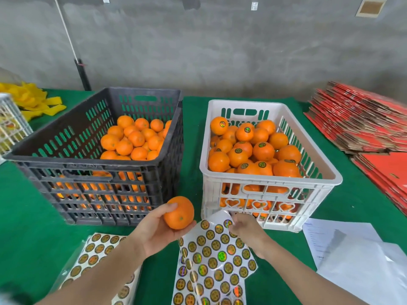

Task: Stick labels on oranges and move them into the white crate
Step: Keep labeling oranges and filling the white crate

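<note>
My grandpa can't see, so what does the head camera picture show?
A person's left hand holds an orange while the right hand pinches a label sheet on a green table. Behind stand a black crate of plain oranges and a white crate of labelled ones.

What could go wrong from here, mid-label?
1. The orange rests in the left hand with only the thumb over it; it could roll off while attention is on peeling.
2. The right hand picks at the sticker sheet, which curls up at that edge with nothing holding it down; the whole sheet may lift, or a label may crease.
3. The white crate is heaped near its rim; another orange might roll out.
</note>
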The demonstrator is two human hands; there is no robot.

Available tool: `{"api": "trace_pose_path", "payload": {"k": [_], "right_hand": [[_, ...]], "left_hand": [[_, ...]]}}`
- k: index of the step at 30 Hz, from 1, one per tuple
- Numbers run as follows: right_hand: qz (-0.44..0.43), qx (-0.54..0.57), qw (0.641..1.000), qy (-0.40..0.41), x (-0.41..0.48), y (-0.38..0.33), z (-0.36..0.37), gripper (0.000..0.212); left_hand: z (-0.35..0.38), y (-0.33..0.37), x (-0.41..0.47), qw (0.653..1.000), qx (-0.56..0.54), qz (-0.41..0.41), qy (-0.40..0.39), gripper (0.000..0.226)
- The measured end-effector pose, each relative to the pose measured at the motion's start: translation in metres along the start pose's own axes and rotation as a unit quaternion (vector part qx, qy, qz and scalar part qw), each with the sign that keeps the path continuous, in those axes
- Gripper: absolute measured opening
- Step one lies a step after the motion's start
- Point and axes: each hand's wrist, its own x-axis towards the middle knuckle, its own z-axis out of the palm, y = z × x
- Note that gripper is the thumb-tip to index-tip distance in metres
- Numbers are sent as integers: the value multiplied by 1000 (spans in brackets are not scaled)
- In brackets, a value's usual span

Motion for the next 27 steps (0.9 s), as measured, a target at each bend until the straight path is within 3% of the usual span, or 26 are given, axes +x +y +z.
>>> {"api": "trace_pose_path", "payload": {"k": [2,5,8,10,13,15,17,20,27], "right_hand": [[5,52,999,5,-9,3,-1,24],[2,105,994,17,-18,1,1,31],[4,89,995,39,-23,-2,6,17],[-2,41,998,54,-25,-2,11,27],[-102,-107,979,140,-31,0,21,39],[-212,-175,940,201,-36,-1,29,31],[-256,-169,933,186,-40,-6,41,21],[-239,-142,948,154,-42,-14,55,14],[-178,-56,968,170,-46,-20,62,1]], "left_hand": [[-3,0,0,999,21,-26,-31,105],[1,-4,3,994,59,-63,-61,103],[9,-10,6,990,96,-75,-65,105],[11,-12,9,990,105,-73,-58,108],[10,-13,12,989,116,-71,-53,111],[7,-12,14,988,125,-72,-55,112],[4,-11,14,986,135,-75,-63,112],[1,-9,14,980,156,-92,-83,110],[-7,-2,13,964,196,-115,-136,103]]}}
